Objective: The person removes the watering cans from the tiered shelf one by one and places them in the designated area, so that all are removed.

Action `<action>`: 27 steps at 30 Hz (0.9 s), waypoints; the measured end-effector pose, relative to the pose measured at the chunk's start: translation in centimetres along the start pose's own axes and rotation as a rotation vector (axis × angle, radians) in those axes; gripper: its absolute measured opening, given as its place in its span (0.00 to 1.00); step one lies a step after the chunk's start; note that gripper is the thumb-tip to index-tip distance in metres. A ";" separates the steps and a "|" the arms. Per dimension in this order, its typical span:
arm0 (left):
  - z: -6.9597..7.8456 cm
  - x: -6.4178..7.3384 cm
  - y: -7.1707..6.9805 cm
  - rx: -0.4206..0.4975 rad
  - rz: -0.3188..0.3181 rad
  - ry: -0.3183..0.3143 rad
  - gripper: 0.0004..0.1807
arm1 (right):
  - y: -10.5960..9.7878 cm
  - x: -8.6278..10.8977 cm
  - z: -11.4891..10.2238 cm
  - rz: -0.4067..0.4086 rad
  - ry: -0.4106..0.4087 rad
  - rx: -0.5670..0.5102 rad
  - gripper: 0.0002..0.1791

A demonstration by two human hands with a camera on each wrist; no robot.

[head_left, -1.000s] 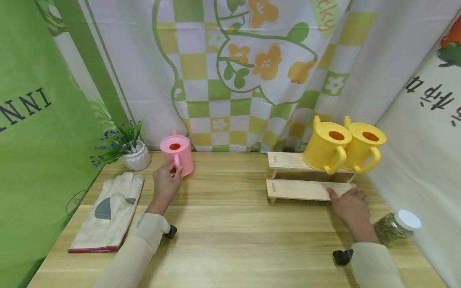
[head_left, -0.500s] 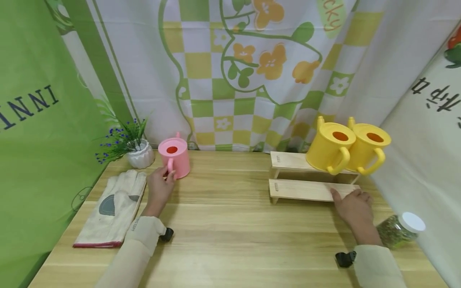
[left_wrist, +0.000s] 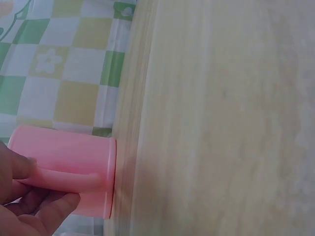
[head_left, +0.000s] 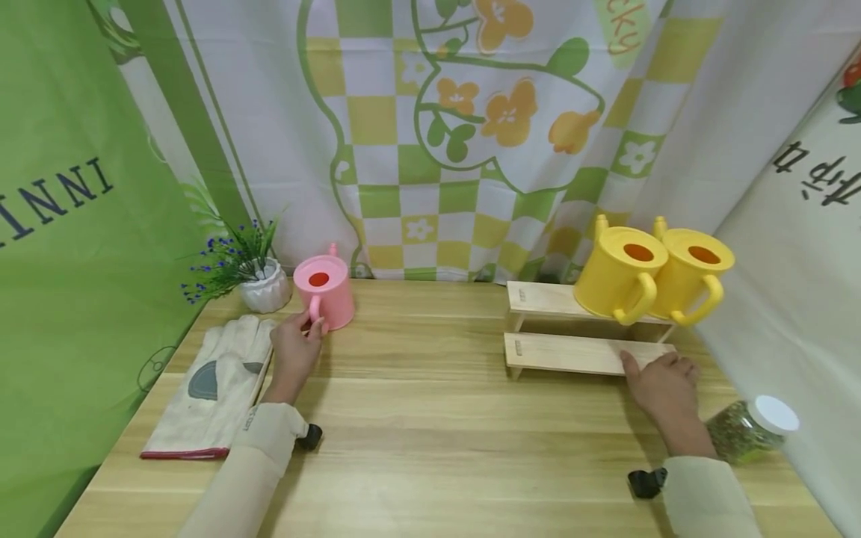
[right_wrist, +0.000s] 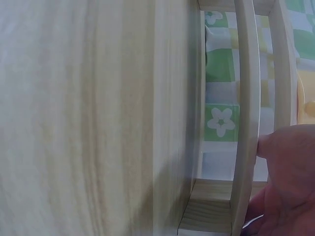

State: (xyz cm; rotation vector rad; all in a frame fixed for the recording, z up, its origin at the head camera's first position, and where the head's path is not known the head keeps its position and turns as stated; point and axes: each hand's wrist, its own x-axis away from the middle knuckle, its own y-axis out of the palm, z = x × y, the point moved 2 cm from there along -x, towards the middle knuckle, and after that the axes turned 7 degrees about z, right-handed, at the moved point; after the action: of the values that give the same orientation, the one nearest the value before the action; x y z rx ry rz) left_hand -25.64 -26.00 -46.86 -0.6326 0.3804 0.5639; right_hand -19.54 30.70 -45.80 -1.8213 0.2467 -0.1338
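My left hand (head_left: 296,350) pinches the handle of a pink watering can (head_left: 336,295), thumb on one side and fingers on the other. The can stands upright near the back of the table, its spout toward the curtain. In the left wrist view, the can's base (left_wrist: 112,177) lies along the tabletop. At the right, my right hand (head_left: 667,392) grips the right end of the lower board of a two-step wooden stand (head_left: 565,351). Its thumb lies at the board's front edge in the right wrist view. Two yellow watering cans (head_left: 608,276) sit side by side on the upper step.
A white pot with purple flowers (head_left: 265,288) stands close left of the pink can. Folded work gloves (head_left: 202,392) lie at the table's left edge. A white-lidded jar (head_left: 747,430) is beside my right wrist. Curtains rise behind the wooden table (head_left: 430,448) and along both sides.
My left hand has moved the pink watering can slightly left, closer to the flower pot. My right hand keeps its place on the stand. The head view has shifted a little.
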 end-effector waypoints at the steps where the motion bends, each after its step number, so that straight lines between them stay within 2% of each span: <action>1: 0.0 0.0 0.0 0.012 -0.006 -0.024 0.13 | 0.1 0.0 0.1 0.002 -0.004 0.002 0.57; 3: 0.3 0.1 -0.2 0.036 0.016 -0.062 0.15 | 0.3 0.0 0.3 0.005 -0.012 0.004 0.57; 5: 0.7 0.3 -0.6 0.081 0.085 -0.066 0.16 | 0.4 0.0 0.5 0.006 -0.024 0.007 0.57; 6: 1.1 0.3 -0.9 0.106 0.135 -0.049 0.16 | 0.5 0.0 0.5 0.007 -0.029 0.008 0.57; 9: 3.3 0.4 -1.6 0.194 0.276 0.067 0.15 | 0.5 -0.1 0.5 0.017 -0.043 0.014 0.56; 12: 7.1 0.2 -1.4 0.283 0.303 0.191 0.12 | 0.5 -0.2 0.4 0.016 -0.036 0.016 0.56; 16: 14.3 0.3 1.6 0.491 0.195 0.292 0.14 | 0.1 -0.3 0.9 -0.001 -0.011 0.009 0.57; 19: 20.0 1.5 4.6 0.602 0.094 0.364 0.16 | 0.1 -0.4 0.9 -0.004 -0.010 0.012 0.57; 22: 25.3 3.4 7.9 0.625 -0.035 0.447 0.15 | 0.3 -0.6 0.8 -0.003 0.000 0.012 0.57; 24: 28.4 4.9 10.2 0.616 -0.139 0.481 0.15 | 0.3 -0.6 0.7 -0.001 0.009 0.003 0.56; 27: 32.0 7.5 13.4 0.588 -0.283 0.484 0.14 | 0.1 -0.8 0.4 -0.010 0.044 0.001 0.54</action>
State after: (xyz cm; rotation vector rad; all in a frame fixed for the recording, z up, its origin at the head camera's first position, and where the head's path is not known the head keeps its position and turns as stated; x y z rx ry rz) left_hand -22.60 6.41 -32.60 -0.2348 0.8576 0.0049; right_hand -20.22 31.27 -46.02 -1.8200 0.2679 -0.1810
